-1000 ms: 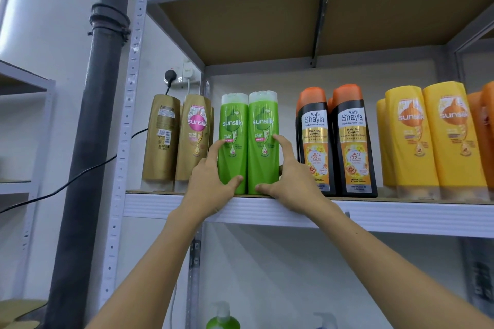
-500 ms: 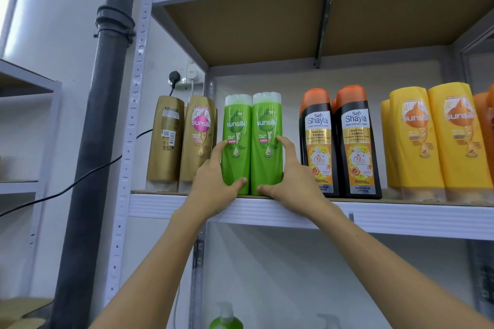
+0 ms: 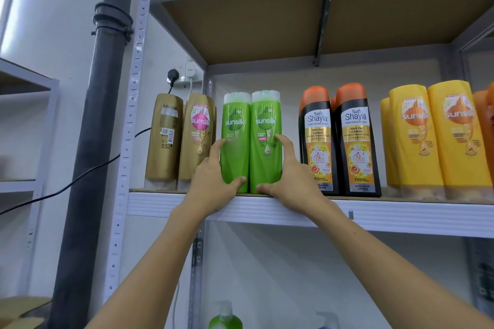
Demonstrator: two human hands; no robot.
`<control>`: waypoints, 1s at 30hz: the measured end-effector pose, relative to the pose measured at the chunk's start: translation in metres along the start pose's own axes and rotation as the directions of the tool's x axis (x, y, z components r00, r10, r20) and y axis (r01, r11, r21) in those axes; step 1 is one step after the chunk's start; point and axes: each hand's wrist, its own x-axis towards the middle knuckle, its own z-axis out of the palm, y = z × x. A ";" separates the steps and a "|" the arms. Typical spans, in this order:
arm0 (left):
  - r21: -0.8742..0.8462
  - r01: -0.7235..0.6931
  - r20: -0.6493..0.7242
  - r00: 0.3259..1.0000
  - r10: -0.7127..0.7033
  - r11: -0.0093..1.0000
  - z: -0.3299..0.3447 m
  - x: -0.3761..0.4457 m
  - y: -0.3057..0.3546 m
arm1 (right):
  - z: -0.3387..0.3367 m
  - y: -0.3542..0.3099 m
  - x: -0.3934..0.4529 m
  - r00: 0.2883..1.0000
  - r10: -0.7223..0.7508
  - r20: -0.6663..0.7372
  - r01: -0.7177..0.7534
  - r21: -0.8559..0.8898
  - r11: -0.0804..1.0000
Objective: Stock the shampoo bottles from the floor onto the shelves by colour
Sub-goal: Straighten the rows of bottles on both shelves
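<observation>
Two green Sunsilk bottles stand upright side by side on the grey shelf [image 3: 267, 208]. My left hand [image 3: 211, 181] grips the left green bottle [image 3: 235, 131], thumb across its front near the base and fingers round its left side. The right green bottle [image 3: 266, 125] is held the same way by my right hand [image 3: 291, 179]. Left of them stand gold Sunsilk bottles [image 3: 197, 133]. To their right are black Shayla bottles [image 3: 357, 141] with orange caps, then yellow Sunsilk bottles [image 3: 417, 141].
A dark drainpipe [image 3: 91, 141] runs up the wall left of the rack, with a plug and cable [image 3: 172, 77] behind the gold bottles. A green pump bottle [image 3: 226, 318] shows on the level below. Another shelf board [image 3: 294, 16] hangs overhead.
Both hands stay on the green pair, which keeps its place on the shelf. The view has shifted slightly.
</observation>
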 end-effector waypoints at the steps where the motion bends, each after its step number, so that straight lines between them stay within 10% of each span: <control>1: 0.004 0.003 0.001 1.000 -0.003 1.000 0.000 0.000 0.000 | 0.000 0.000 0.000 1.000 0.001 0.000 -0.001 0.002 1.000; 30: -0.011 0.031 0.010 0.999 -0.031 0.999 -0.002 -0.002 0.003 | -0.004 0.001 0.001 1.000 -0.006 0.027 0.005 0.035 0.999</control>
